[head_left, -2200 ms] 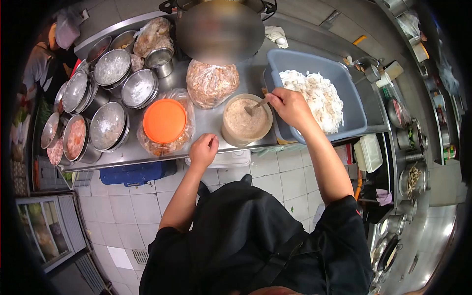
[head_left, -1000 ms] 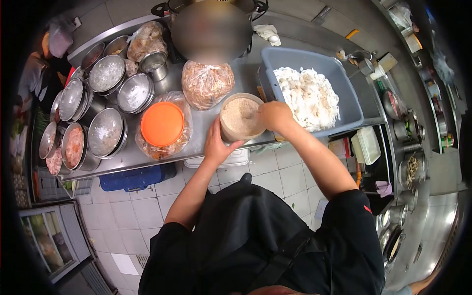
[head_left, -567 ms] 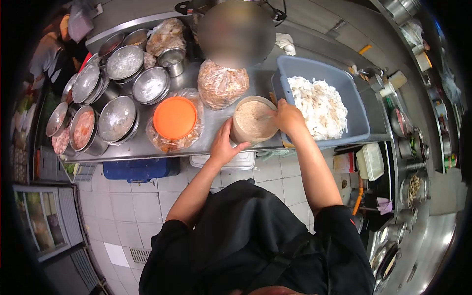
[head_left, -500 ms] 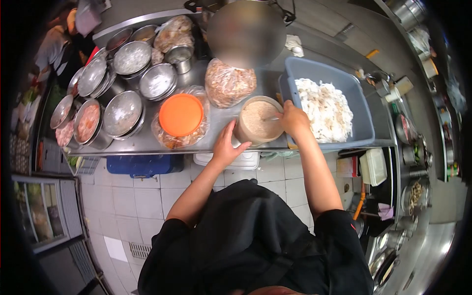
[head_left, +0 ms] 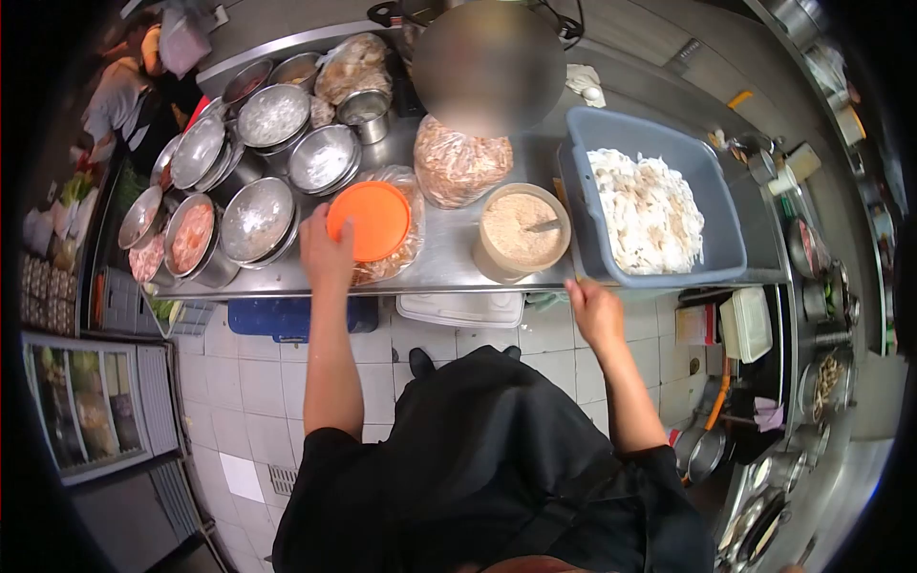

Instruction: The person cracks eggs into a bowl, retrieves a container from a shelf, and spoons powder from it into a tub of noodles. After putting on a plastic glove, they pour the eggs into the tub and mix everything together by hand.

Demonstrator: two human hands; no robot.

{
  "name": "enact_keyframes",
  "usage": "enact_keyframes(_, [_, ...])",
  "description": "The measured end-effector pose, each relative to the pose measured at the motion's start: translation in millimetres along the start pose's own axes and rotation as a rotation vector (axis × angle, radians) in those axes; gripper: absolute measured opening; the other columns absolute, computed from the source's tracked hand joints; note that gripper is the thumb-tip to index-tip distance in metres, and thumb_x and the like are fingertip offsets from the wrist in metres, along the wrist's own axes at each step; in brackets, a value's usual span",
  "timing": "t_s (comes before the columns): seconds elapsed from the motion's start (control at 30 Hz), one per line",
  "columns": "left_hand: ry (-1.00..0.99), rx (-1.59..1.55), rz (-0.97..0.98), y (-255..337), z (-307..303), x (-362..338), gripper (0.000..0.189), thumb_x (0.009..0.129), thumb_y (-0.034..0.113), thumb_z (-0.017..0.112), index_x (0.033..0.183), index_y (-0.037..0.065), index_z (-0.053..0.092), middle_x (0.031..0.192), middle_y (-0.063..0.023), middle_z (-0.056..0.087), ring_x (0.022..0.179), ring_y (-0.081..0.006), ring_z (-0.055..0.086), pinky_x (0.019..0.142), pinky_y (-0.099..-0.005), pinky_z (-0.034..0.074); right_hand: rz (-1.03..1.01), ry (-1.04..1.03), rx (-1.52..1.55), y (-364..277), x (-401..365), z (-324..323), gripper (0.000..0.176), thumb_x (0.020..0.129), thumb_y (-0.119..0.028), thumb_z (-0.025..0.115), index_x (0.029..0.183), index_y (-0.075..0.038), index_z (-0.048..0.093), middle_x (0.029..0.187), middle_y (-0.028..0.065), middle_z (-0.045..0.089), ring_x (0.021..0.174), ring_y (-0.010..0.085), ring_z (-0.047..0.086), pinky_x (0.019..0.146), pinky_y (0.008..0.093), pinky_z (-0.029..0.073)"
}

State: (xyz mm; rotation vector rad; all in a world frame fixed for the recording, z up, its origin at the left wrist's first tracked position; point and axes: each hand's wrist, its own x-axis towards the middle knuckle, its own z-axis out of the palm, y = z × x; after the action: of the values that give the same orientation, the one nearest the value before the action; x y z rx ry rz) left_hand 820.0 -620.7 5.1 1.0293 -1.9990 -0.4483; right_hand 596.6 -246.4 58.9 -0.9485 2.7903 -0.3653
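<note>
As the left hand [head_left: 327,253], fingers half open, meets the lid [head_left: 373,220], likely light, bendy, best rim-held, the right hand [head_left: 600,313] curls, contents unclear.

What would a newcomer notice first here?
Probably the bright orange lid, lying on a filled plastic bag left of centre on the metal counter, with the left hand at its left edge. Next, the big grey-blue tub at the counter's right, heaped with white food. Between lid and tub stands a round container of pale, grainy stuff, a utensil sticking in.
</note>
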Motion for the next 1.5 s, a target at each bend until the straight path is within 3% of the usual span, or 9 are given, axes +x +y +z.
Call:
enact_keyframes(0.1, [-0.165,0.321,-0.012,-9.7,3.7,19.1,0.031,0.094,0.029,0.063,0.109,0.003,0.063,0.109,-0.0162,0.062,0.097,-0.0361,0.061,0.083,-0.0463,0.05,-0.172,0.201,0.009,83.1,-48.5,83.9,0.012,0.092,-0.018,0.061,0.094,-0.011,0.07,0.097,0.0148,0.073,0.086,0.0356,0.069,0.076,0.0458,0.054])
enact_keyframes(0.23, [-0.313,0.402,-0.089,-32.1,19.0,36.7,0.026,0.097,0.028,0.056,0.106,0.004,0.061,0.102,-0.0179,0.063,0.099,-0.0387,0.06,0.085,-0.0486,0.049,0.472,-0.59,-0.008,152.4,-89.3,128.5,0.04,0.087,-0.008,0.055,0.123,-0.018,0.069,0.104,0.0146,0.073,0.099,0.0342,0.069,0.085,0.0427,0.055])
enact_keyframes(0.33, [-0.141,0.175,-0.122,8.9,8.7,43.7,0.026,0.1,0.027,0.052,0.107,0.003,0.059,0.101,-0.019,0.066,0.095,-0.04,0.063,0.081,-0.0471,0.05,0.203,-0.327,0.081,235.1,-145.9,211.3,0.025,0.09,-0.021,0.064,0.109,-0.007,0.07,0.088,0.0119,0.075,0.08,0.0292,0.072,0.08,0.0393,0.056])
enact_keyframes(0.5, [0.065,-0.326,0.116,110.7,16.7,52.6,0.026,0.101,0.025,0.054,0.113,0.003,0.061,0.101,-0.0187,0.068,0.091,-0.0385,0.066,0.079,-0.0429,0.053,0.663,-0.626,0.563,160.8,-112.6,141.8,0.017,0.091,-0.017,0.064,0.103,-0.007,0.07,0.077,0.0077,0.074,0.082,0.0266,0.072,0.08,0.0364,0.055])
enact_keyframes(0.63, [-0.225,-0.452,0.651,190.6,51.9,6.6,0.026,0.089,0.014,0.068,0.113,0.005,0.064,0.108,-0.0147,0.068,0.1,-0.0344,0.065,0.086,-0.0443,0.051,0.005,-0.163,0.385,133.6,-85.1,113.8,0.031,0.092,-0.022,0.066,0.121,-0.01,0.065,0.105,0.0144,0.071,0.092,0.027,0.07,0.082,0.0355,0.054])
enact_keyframes(0.8, [-0.544,-0.336,0.958,202.0,59.7,-37.9,0.035,0.084,0.025,0.074,0.11,0.003,0.067,0.12,-0.0126,0.067,0.117,-0.0317,0.061,0.102,-0.0468,0.043,0.034,-0.114,0.681,49.2,-48.4,21.0,0.047,0.097,-0.032,0.062,0.136,-0.007,0.054,0.123,0.0183,0.065,0.104,0.0304,0.068,0.091,0.038,0.052])
enact_keyframes(1.03, [-0.612,-0.38,0.873,227.9,57.0,-0.2,0.045,0.085,0.029,0.073,0.123,0.006,0.064,0.134,-0.0133,0.061,0.129,-0.032,0.054,0.112,-0.0485,0.036,0.019,0.089,0.843,4.2,12.2,24.6,0.063,0.1,-0.044,0.054,0.146,-0.004,0.041,0.131,0.0229,0.06,0.115,0.0321,0.064,0.094,0.0391,0.051])
enact_keyframes(1.3, [-0.772,0.107,0.865,235.3,102.8,-33.5,0.071,0.098,0.057,0.045,0.154,0.015,0.036,0.161,-0.0087,0.031,0.151,-0.0271,0.022,0.123,-0.0509,0.007,0.046,0.038,1.027,33.3,40.2,88.6,0.063,0.102,-0.047,0.05,0.144,-0.001,0.044,0.131,0.0239,0.06,0.12,0.0332,0.061,0.101,0.0378,0.046])
enact_keyframes(1.5, [-0.738,-0.038,0.809,239.8,97.7,-30.9,0.067,0.097,0.052,0.051,0.149,0.011,0.042,0.159,-0.0128,0.034,0.148,-0.03,0.029,0.121,-0.0513,0.017,0.044,-0.048,1.031,39.0,60.5,94.0,0.061,0.098,-0.038,0.058,0.144,0.0,0.044,0.131,0.0218,0.06,0.119,0.0316,0.061,0.101,0.0362,0.046])
